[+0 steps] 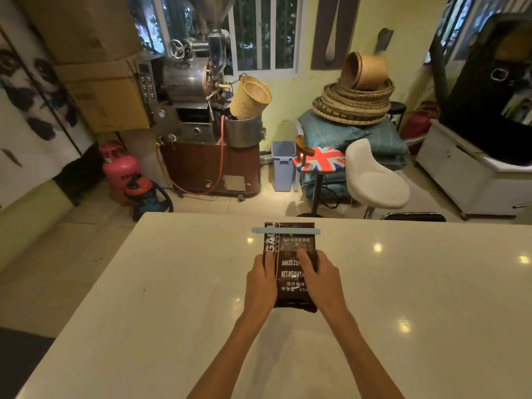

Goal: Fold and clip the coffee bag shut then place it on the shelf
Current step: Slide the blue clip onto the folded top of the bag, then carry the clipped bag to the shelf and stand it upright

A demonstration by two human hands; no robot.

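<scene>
A pale, glossy counter fills the foreground, with a coffee roaster behind on the left and stacked baskets on the right. The left hand and right hand clasp opposite sides of the coffee bag, probably to lift it level. It lies flat mid-counter, dark brown with white print, a pale blue clip across its far end. No shelf is clearly identifiable.

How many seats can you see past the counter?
2: a Union Jack stool beyond the counter's far edge, and a white chair at its right. A black stool may stand behind the basket pile.
</scene>
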